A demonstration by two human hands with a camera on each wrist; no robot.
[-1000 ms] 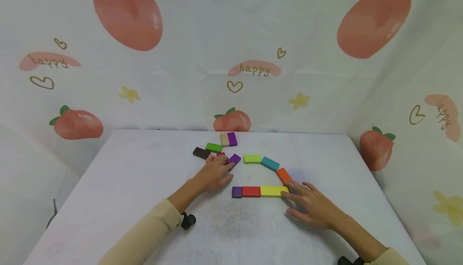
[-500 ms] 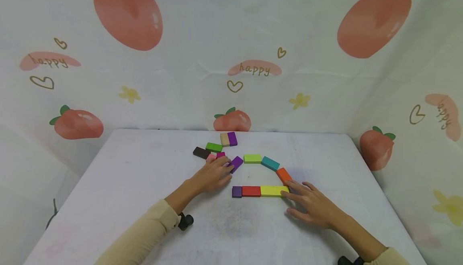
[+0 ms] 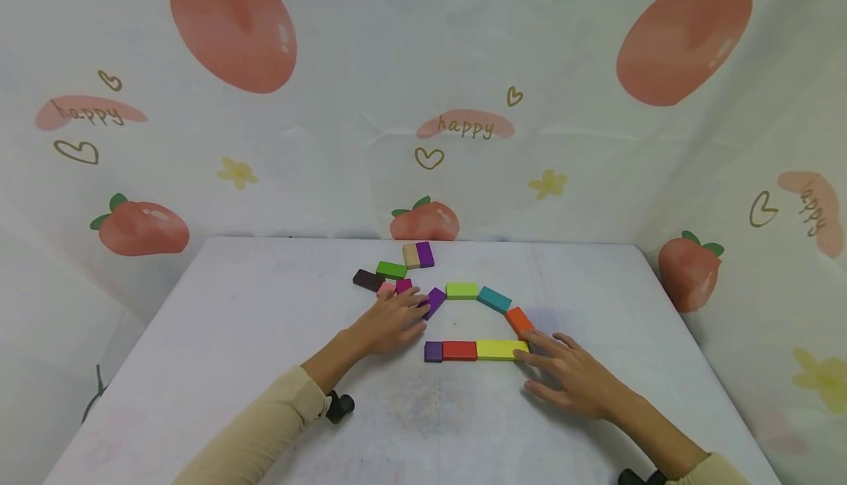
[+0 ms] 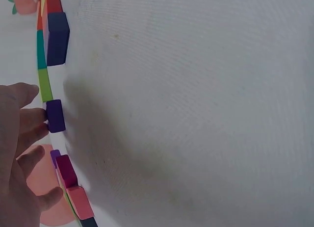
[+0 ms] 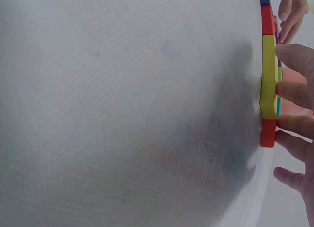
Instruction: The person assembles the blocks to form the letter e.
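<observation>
One purple block (image 3: 437,301) lies right of the left hand (image 3: 390,320), touching it.

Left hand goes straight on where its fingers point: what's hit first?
The left hand would first meet the purple block it seems to touch; just beyond, probably the lime-green block, though depth is hard to judge.

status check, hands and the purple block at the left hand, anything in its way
Left hand touching purple block. Right hand touching yellow block. Purple block's corner close to lime block, nothing visible between.
</observation>
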